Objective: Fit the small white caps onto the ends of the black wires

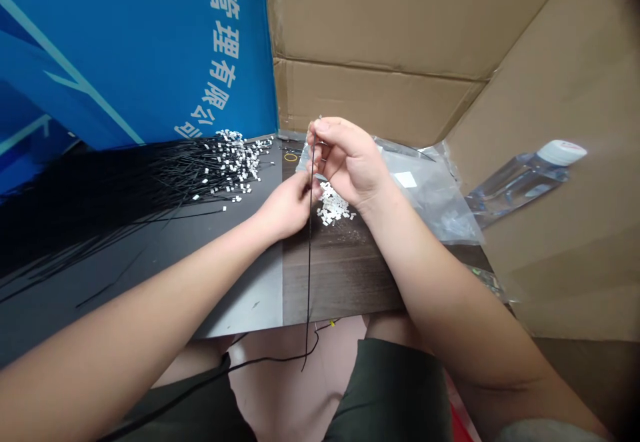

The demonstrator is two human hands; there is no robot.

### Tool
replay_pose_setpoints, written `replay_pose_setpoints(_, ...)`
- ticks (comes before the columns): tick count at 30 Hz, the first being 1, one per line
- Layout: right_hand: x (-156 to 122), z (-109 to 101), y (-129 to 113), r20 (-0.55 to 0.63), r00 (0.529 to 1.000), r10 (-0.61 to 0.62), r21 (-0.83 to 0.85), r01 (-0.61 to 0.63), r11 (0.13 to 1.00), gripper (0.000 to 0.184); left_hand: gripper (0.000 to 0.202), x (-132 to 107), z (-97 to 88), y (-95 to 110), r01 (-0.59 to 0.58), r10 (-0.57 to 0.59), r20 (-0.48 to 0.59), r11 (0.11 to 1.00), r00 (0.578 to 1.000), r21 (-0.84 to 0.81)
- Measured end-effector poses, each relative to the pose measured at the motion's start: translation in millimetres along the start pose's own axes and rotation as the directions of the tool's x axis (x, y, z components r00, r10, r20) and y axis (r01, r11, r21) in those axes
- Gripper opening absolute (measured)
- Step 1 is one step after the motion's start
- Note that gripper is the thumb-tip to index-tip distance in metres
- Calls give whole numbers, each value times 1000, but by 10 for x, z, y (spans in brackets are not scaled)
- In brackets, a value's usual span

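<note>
1. A thin black tie (310,262) is pinched near its top by the fingertips (320,125) of the right hand (347,162). The rest hangs down past the left hand (283,205).
2. The left fingers (303,185) are curled in, right beside the tie.
3. Both arms are held out over a dark table (340,282).
4. Small white clips (333,203) lie just under the right hand.
5. The left fingertips are hidden, so a grip there cannot be told.

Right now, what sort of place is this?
Likely a makeshift small-parts assembly bench: black cords tipped with white pieces, loose white pieces on a dark tabletop, and cardboard sheets walling it.
</note>
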State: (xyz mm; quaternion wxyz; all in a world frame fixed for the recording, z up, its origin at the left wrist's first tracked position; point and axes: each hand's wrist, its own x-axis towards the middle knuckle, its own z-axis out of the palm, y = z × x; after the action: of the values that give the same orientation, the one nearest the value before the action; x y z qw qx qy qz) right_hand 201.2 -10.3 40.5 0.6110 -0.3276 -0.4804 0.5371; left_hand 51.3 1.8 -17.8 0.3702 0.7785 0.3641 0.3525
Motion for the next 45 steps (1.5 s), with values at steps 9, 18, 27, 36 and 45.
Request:
replay_pose_setpoints(9, 47, 3, 243, -114, 989, -96, -254, 64, 965, 24, 39, 64, -406, 70, 55, -243, -136, 643, 960, -763)
replay_pose_setpoints(18, 25, -17, 275, -58, 985, -165, -443, 122, 888, 22, 36, 50, -423, 116, -73, -136, -291, 791, 947, -608)
replay_pose_setpoints(27, -12, 25, 266, -16, 969, -245, -508, 204, 837, 19, 30, 51, -449, 116, -20, -178, -240, 765, 954, -644)
replay_pose_setpoints(36, -3, 2, 329, -2, 969, -246, -517, 209, 830, 16, 24, 34, -408, 114, 62, -268, -175, 688, 947, -723)
replay_pose_setpoints(45, 7, -6, 356, 5, 971, -239, -504, 209, 838, 15, 19, 29, -404, 135, 45, -254, -207, 726, 945, -686)
